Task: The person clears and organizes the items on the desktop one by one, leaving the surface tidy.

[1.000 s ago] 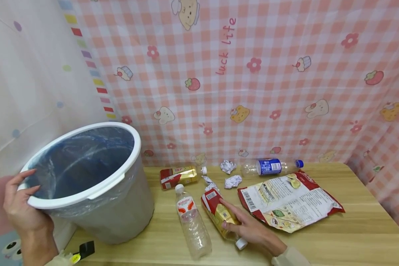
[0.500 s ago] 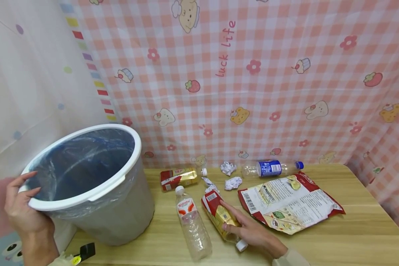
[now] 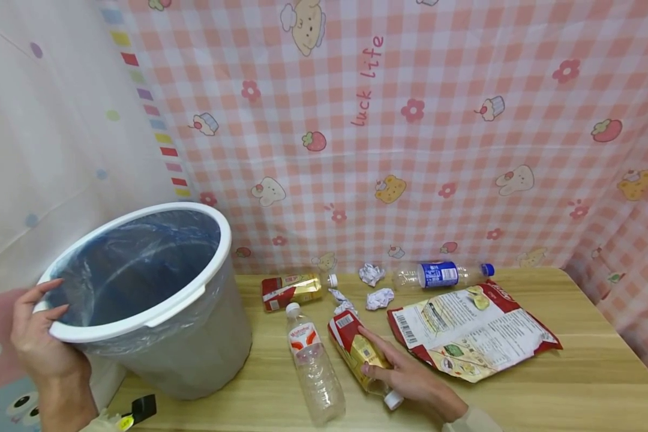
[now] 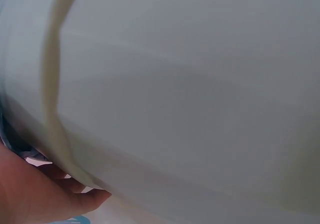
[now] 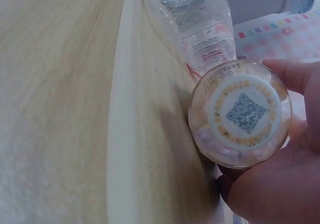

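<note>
My left hand (image 3: 51, 348) holds the rim of a grey bin (image 3: 200, 354), fingers hooked over its white edge and into the liner. The bin stands tilted on the left, lined with a clear plastic bag. My right hand (image 3: 410, 378) grips a plastic bottle (image 3: 351, 342) with a red and gold label, lying on the table. Its white cap (image 5: 245, 113) faces the right wrist camera, thumb and fingers around the neck end. Just left of it lies a clear bottle (image 3: 320, 381) with a white and orange label.
At the back lie another red and gold bottle (image 3: 291, 291), several crumpled papers (image 3: 380, 298) and a blue-labelled bottle (image 3: 438, 274). A red and white chip bag (image 3: 475, 330) lies to the right on the wooden table (image 3: 583, 384). Checked cloth (image 3: 335, 174) hangs behind.
The head view has shifted very slightly. Both hands keep their holds, and the bin and bottles stay where they were.
</note>
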Action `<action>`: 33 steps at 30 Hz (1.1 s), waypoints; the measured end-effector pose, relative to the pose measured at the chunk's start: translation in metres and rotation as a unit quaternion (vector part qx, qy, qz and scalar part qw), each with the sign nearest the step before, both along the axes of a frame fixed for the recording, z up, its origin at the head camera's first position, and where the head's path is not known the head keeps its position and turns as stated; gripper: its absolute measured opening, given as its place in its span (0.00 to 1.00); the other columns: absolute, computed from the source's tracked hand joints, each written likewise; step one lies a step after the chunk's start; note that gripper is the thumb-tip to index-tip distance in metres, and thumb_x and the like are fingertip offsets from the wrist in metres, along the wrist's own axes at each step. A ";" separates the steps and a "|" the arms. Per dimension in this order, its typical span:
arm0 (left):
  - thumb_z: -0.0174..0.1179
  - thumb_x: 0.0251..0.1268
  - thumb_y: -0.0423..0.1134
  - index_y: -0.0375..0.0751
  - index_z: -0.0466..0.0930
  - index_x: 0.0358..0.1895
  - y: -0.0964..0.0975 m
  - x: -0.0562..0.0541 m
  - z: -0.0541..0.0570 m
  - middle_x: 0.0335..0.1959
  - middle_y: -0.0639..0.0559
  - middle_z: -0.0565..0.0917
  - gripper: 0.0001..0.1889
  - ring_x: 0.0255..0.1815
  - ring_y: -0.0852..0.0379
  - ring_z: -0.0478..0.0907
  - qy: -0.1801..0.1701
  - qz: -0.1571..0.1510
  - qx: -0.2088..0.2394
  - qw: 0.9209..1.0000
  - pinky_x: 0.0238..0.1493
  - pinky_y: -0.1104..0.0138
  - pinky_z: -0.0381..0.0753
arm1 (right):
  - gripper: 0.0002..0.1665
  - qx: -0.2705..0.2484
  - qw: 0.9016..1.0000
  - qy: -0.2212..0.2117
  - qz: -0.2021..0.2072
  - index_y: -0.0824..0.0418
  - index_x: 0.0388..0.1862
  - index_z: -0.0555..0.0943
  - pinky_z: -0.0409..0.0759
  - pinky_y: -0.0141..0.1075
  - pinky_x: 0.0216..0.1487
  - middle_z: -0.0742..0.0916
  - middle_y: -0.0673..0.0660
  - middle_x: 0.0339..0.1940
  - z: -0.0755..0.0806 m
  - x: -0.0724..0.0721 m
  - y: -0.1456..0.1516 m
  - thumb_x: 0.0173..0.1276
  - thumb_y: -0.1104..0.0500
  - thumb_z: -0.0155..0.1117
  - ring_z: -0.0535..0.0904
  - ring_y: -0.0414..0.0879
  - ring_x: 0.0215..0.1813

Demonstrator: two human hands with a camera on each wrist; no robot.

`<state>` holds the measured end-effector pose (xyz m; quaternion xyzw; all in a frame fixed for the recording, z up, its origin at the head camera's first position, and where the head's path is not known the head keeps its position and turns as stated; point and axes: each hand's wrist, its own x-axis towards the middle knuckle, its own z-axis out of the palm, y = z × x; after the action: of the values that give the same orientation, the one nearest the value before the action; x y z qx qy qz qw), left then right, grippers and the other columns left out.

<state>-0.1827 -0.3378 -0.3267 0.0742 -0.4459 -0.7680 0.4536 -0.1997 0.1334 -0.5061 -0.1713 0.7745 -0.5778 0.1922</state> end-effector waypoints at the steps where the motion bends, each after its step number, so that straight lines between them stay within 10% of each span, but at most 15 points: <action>1: 0.43 0.61 0.22 0.27 0.79 0.49 0.000 0.000 0.000 0.52 0.40 0.77 0.17 0.42 0.51 0.78 -0.001 0.000 -0.002 1.000 0.35 0.70 0.80 | 0.44 -0.003 1.000 0.000 0.000 0.41 0.80 0.54 0.52 0.65 0.71 0.57 0.63 0.81 0.000 0.000 0.000 0.71 0.49 0.62 0.57 0.64 0.76; 33: 0.43 0.62 0.24 0.28 0.80 0.50 0.001 0.002 0.001 0.54 0.41 0.76 0.18 0.44 0.51 0.77 -0.019 0.011 -0.016 1.000 0.37 0.71 0.79 | 0.45 -0.049 0.998 -0.038 -0.017 0.42 0.81 0.53 0.66 0.49 0.63 0.60 0.69 0.77 0.003 -0.002 -0.002 0.71 0.51 0.63 0.65 0.61 0.69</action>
<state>-0.1809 -0.3365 -0.3260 0.0864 -0.4664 -0.7541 0.4542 -0.2017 0.1313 -0.5028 -0.1450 0.7403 -0.6241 0.2035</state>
